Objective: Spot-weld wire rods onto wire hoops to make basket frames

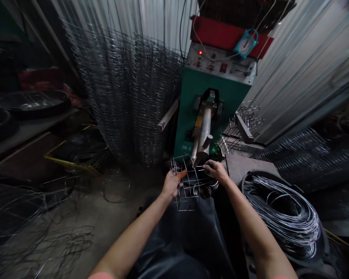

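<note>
My left hand (170,185) is closed around the left side of a small wire grid frame (186,210), with an orange finger cover (181,174) on one digit. The frame hangs over my lap, just below the metal electrode arm (205,130) of a green spot-welding machine (186,100). Right of the electrode tip, my right hand (217,171) pinches the end of a thin wire (202,167) that reaches towards the frame. Whether this wire is joined to the frame, I cannot tell.
Tall stacks of wire hoops (149,100) stand left of the machine. A black tub (246,176) with cut wires (296,221) sits at my right. A yellow-rimmed crate (56,149) and loose wire hoops (116,201) lie on the left. A blue dial timer (246,45) hangs above.
</note>
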